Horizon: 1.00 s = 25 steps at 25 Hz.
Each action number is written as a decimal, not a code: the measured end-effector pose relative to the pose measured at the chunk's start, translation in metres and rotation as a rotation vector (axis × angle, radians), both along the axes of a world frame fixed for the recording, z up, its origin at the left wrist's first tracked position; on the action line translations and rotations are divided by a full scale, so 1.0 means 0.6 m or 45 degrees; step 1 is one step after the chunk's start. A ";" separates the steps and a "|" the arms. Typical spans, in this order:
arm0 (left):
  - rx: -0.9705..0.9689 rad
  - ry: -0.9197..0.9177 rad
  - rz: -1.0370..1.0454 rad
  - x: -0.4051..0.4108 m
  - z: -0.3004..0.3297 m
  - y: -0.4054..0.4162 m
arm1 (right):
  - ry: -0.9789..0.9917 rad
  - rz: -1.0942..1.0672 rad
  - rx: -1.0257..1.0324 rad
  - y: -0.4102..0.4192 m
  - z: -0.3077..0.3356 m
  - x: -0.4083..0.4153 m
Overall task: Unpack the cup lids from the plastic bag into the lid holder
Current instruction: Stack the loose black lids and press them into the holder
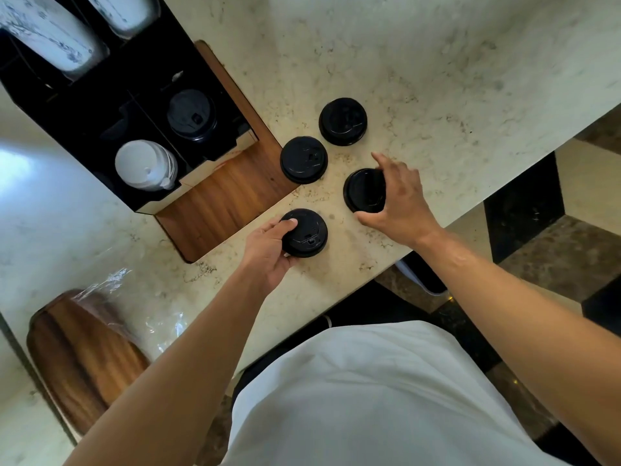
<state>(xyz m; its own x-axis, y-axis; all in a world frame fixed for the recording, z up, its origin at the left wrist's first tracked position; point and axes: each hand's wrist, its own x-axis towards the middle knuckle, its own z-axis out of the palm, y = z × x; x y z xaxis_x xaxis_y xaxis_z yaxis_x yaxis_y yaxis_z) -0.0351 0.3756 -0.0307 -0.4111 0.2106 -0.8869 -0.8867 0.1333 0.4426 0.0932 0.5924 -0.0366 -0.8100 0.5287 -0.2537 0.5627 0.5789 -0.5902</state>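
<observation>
Several stacks of black cup lids stand on the marble counter. My left hand (268, 248) grips the nearest black stack (307, 233) from its left side. My right hand (398, 200) grips another black stack (363, 190) from the right. Two more black stacks (304, 159) (342, 121) stand free behind them. The black lid holder (111, 105) sits to the left; one compartment holds black lids (191, 116), another holds white lids (146, 164). The clear plastic bag (151, 317) lies crumpled at the lower left.
A wooden tray (228, 200) carries the holder. A second wooden board (80, 358) lies under the bag. Patterned paper cups (47, 31) lie in the holder's upper slots. The counter edge (470, 216) runs diagonally on the right, with floor below.
</observation>
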 end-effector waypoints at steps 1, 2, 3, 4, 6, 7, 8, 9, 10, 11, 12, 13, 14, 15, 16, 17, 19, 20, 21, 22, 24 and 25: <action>0.002 -0.004 0.009 0.001 0.002 -0.001 | 0.046 0.028 -0.063 -0.012 0.009 -0.001; -0.001 -0.002 0.009 0.001 0.004 -0.003 | 0.091 0.060 -0.135 -0.026 0.018 -0.002; -0.001 0.006 0.000 0.002 0.006 -0.005 | 0.131 0.094 -0.202 -0.040 0.026 -0.004; 0.004 0.017 -0.018 0.004 0.008 -0.007 | 0.162 0.126 -0.252 -0.055 0.034 -0.006; 0.028 0.040 -0.055 0.007 0.015 -0.014 | 0.208 0.172 -0.306 -0.085 0.044 -0.010; 0.054 0.042 -0.066 0.007 0.018 -0.018 | 0.230 0.184 -0.319 -0.098 0.046 -0.011; 0.094 0.030 -0.067 0.006 0.020 -0.022 | 0.249 0.189 -0.330 -0.110 0.047 -0.012; 0.140 0.008 -0.057 0.006 0.022 -0.027 | 0.263 0.189 -0.340 -0.121 0.048 -0.011; 0.181 -0.021 -0.040 0.006 0.025 -0.033 | 0.275 0.185 -0.347 -0.131 0.047 -0.010; 0.212 -0.058 -0.017 0.006 0.027 -0.039 | 0.290 0.180 -0.343 -0.141 0.046 -0.008; 0.245 -0.098 0.008 0.007 0.029 -0.045 | 0.308 0.167 -0.327 -0.150 0.044 -0.007; 0.286 -0.134 0.028 0.008 0.030 -0.051 | 0.321 0.139 -0.305 -0.159 0.042 -0.006; 0.332 -0.160 0.037 0.009 0.032 -0.056 | 0.329 0.095 -0.286 -0.169 0.041 -0.005; 0.376 -0.174 0.035 0.012 0.034 -0.060 | 0.333 0.046 -0.274 -0.179 0.039 -0.005; 0.407 -0.179 0.028 0.016 0.036 -0.062 | 0.337 0.000 -0.266 -0.188 0.038 -0.005; 0.423 -0.179 0.019 0.020 0.039 -0.063 | 0.338 -0.035 -0.258 -0.196 0.037 -0.006; 0.434 -0.164 0.005 0.029 0.046 -0.066 | 0.344 -0.061 -0.233 -0.209 0.039 -0.010; 0.438 -0.159 0.012 0.032 0.049 -0.066 | 0.349 -0.062 -0.220 -0.214 0.041 -0.014; 0.451 -0.163 0.034 0.034 0.053 -0.066 | 0.353 -0.063 -0.211 -0.218 0.043 -0.017; 0.466 -0.170 0.065 0.035 0.056 -0.067 | 0.355 -0.064 -0.204 -0.223 0.044 -0.018; 0.489 -0.169 0.099 0.034 0.060 -0.069 | 0.356 -0.049 -0.183 -0.233 0.044 -0.021; 0.489 -0.157 0.091 0.033 0.062 -0.070 | 0.351 -0.038 -0.171 -0.237 0.042 -0.021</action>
